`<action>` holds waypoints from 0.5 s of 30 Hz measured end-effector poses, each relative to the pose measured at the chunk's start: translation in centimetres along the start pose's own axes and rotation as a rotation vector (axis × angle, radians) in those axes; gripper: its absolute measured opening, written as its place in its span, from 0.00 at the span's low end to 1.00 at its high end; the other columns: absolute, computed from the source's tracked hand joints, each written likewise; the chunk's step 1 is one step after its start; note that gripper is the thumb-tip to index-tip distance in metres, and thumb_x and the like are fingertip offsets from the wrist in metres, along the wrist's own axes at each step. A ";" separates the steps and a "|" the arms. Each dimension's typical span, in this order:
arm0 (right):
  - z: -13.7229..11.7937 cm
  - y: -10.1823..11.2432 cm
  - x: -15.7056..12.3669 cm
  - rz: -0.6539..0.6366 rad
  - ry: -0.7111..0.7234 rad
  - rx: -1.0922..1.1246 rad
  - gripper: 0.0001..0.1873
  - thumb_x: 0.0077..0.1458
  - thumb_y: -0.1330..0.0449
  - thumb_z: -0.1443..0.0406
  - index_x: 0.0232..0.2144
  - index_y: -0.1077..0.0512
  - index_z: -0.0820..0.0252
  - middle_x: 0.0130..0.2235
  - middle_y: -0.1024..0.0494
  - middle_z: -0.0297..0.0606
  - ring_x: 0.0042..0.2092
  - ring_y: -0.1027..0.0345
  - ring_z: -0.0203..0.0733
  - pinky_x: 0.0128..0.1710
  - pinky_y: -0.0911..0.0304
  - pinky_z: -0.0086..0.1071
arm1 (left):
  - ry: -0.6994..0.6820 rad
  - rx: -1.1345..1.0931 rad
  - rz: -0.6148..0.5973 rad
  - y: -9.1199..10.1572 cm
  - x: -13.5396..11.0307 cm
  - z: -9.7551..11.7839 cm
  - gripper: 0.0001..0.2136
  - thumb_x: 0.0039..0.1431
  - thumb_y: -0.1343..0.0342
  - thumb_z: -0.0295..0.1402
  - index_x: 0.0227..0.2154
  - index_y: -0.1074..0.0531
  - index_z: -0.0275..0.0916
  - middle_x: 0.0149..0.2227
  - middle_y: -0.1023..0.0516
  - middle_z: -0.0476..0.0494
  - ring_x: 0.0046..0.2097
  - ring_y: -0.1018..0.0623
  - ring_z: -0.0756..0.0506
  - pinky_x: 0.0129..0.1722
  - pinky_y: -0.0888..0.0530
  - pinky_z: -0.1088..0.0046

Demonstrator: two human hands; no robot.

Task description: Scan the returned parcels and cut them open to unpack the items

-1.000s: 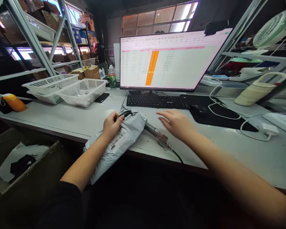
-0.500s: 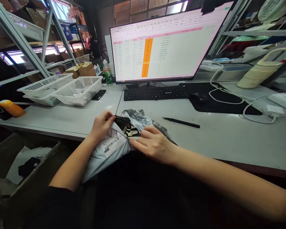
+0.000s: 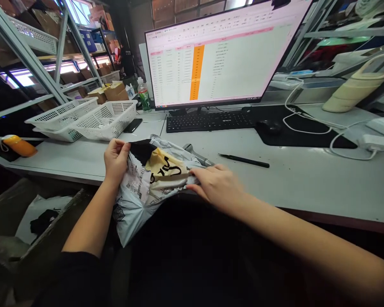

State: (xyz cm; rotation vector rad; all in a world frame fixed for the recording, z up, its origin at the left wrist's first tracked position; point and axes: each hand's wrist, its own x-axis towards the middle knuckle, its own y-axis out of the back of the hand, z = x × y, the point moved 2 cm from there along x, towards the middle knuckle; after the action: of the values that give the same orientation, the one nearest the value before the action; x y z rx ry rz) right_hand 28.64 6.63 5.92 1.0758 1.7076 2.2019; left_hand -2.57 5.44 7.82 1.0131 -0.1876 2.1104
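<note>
Two metal racks (image 3: 32,51) flank one desk (image 3: 307,183) in the head view. On the desk stand one monitor (image 3: 243,59) showing a table with one orange column, one keyboard (image 3: 208,121) before it, and one mouse (image 3: 270,126) on one black mat (image 3: 275,141). Three white baskets (image 3: 105,123) sit at the left, two of them stacked, with one phone (image 3: 133,125) just beside the front one. Three drink vessels show: a green-labelled bottle (image 3: 144,96), an orange flask (image 3: 19,146) and a cream tumbler (image 3: 352,91).

One mailer bag (image 3: 131,221) lies at the desk's front edge, partly overhanging it, its mouth torn open. Two hands hold it, apart from each other: the left hand (image 3: 116,160) pinches the left edge, the right hand (image 3: 216,183) grips the right edge. Between them shows one yellow-and-cream item (image 3: 164,164) with black marks, beside one black patch (image 3: 142,150); whether cloth or lining, I cannot tell. One grey tool (image 3: 196,155) lies behind the bag, partly hidden. One black pen-like stick (image 3: 243,160) lies near the right hand. One bin (image 3: 51,238) stands at lower left.
</note>
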 end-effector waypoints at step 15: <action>-4.4 1.4 8.9 -0.069 0.202 0.339 0.11 0.58 0.43 0.68 0.45 0.29 0.59 0.38 0.22 0.40 0.39 0.29 0.44 0.41 0.43 0.34 | 0.092 -0.247 0.038 -2.9 -3.0 -0.1 0.21 0.56 0.39 0.54 0.37 0.32 0.40 0.33 0.30 0.47 0.35 0.27 0.48 0.36 0.30 0.74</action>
State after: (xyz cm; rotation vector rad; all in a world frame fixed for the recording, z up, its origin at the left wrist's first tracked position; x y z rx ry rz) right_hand 19.80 7.36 10.65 0.8628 2.2296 2.0884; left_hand 0.53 5.74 5.12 0.7712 -0.4133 2.1014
